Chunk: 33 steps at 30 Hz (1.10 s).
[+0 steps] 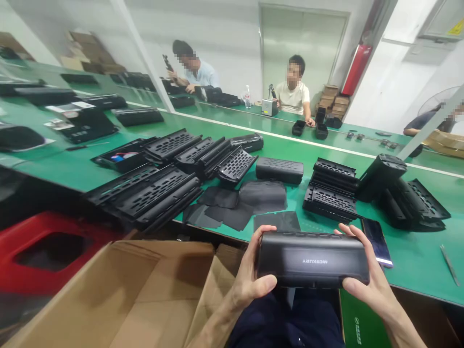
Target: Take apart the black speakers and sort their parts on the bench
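Note:
A black speaker housing (pixel 313 249) with the word MERKURY upside down on its face is held level over my lap. My left hand (pixel 253 275) grips its left end, thumb in front and fingers over the top. At the opposite end my right hand (pixel 366 270) clasps it the same way. Just beyond lie thin black sheets (pixel 232 215), spread over the green table. Perforated black grille shells (pixel 331 203) are stacked behind my right hand, near a phone (pixel 377 241). More grille shells (pixel 145 193) lie to the left.
An open cardboard box (pixel 159 290) stands at my left, beside a red plastic stool (pixel 54 256). Tweezers (pixel 449 265) lie at the right. Across the green table (pixel 424 251), two people work with black parts. A white post (pixel 145 53) rises at the left.

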Each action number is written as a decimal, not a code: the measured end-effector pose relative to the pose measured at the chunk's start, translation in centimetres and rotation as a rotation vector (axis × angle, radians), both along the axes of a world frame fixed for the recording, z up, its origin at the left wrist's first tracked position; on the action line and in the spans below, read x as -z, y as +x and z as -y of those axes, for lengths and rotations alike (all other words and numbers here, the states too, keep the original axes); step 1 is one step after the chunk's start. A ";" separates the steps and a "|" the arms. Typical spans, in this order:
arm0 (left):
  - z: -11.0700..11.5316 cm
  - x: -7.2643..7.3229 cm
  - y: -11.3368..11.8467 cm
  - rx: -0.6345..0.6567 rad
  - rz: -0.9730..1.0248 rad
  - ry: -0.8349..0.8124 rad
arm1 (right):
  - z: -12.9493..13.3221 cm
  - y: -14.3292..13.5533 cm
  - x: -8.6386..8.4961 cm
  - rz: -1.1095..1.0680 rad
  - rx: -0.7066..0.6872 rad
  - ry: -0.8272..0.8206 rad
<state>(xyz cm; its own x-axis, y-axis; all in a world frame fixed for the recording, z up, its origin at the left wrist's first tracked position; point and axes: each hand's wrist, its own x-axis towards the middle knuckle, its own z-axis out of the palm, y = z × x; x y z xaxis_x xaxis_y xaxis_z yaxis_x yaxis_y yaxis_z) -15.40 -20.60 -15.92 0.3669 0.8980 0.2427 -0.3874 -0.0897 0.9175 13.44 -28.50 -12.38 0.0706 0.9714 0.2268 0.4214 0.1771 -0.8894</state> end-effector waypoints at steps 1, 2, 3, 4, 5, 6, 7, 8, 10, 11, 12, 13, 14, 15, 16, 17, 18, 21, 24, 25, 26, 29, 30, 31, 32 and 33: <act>0.0 0.0 0.0 0.003 -0.006 -0.005 | 0.2 -0.3 0.2 0.005 0.039 0.020; -0.1 0.0 0.1 0.008 -0.007 -0.006 | 0.5 -0.8 0.3 0.019 0.080 0.046; -0.1 0.2 0.1 0.010 -0.011 -0.004 | 0.8 -1.2 0.3 0.030 0.118 0.071; -0.1 0.4 0.0 0.005 -0.020 -0.004 | 1.2 -1.7 0.3 0.033 0.152 0.090; -0.1 0.7 -0.1 -0.004 -0.030 -0.008 | 1.7 -2.1 0.4 0.027 0.181 0.091; 0.1 1.0 -0.2 -0.008 -0.040 -0.022 | 2.2 -2.5 0.6 0.013 0.205 0.062; 0.5 1.5 -0.4 -0.007 -0.050 -0.048 | 2.9 -2.8 0.9 -0.007 0.226 0.003; 1.0 2.1 -0.6 -0.001 -0.062 -0.083 | 3.6 -3.1 1.2 -0.033 0.242 -0.079; 2.6 3.3 -1.3 0.034 -0.091 -0.175 | 5.3 -3.5 2.3 -0.109 0.238 -0.266; 3.6 4.0 -1.7 0.054 -0.110 -0.224 | 6.2 -3.7 3.0 -0.151 0.216 -0.344; 4.7 4.6 -2.0 0.065 -0.133 -0.269 | 7.1 -3.8 3.7 -0.189 0.187 -0.395; 5.8 5.2 -2.4 0.067 -0.159 -0.306 | 8.1 -4.0 4.5 -0.217 0.158 -0.429; 6.8 5.7 -2.6 0.065 -0.182 -0.338 | 9.0 -4.2 5.3 -0.234 0.141 -0.449; 7.7 6.3 -2.8 0.058 -0.199 -0.367 | 9.8 -4.4 6.1 -0.239 0.141 -0.464; 8.5 6.9 -2.8 0.046 -0.212 -0.393 | 10.5 -4.5 7.0 -0.235 0.156 -0.477; 9.1 7.6 -2.8 0.035 -0.218 -0.420 | 11.1 -4.7 7.9 -0.233 0.179 -0.489; 9.5 8.4 -2.6 0.029 -0.218 -0.451 | 11.5 -4.8 8.7 -0.235 0.203 -0.503; 10.3 10.5 -2.1 0.013 -0.223 -0.575 | 12.0 -4.7 11.1 -0.301 0.265 -0.566; 10.2 11.9 -2.1 0.056 -0.279 -0.711 | 11.5 -4.1 12.5 -0.527 0.275 -0.759; 10.0 12.2 -2.2 0.089 -0.301 -0.734 | 11.2 -3.8 12.8 -0.617 0.269 -0.836; 9.8 12.4 -2.3 0.127 -0.312 -0.743 | 11.1 -3.6 13.0 -0.693 0.262 -0.895; 9.2 12.9 -2.6 0.151 -0.284 -0.740 | 11.1 -3.1 13.6 -0.725 0.249 -0.886; 9.2 13.1 -2.5 0.126 -0.268 -0.741 | 11.3 -3.0 13.9 -0.684 0.230 -0.846; 9.2 13.4 -2.4 0.094 -0.260 -0.739 | 11.6 -3.0 14.2 -0.639 0.209 -0.805; 9.4 13.7 -2.1 0.066 -0.264 -0.732 | 11.9 -3.1 14.6 -0.596 0.197 -0.770; 9.5 13.9 -1.9 0.045 -0.276 -0.722 | 12.1 -3.3 14.9 -0.564 0.205 -0.738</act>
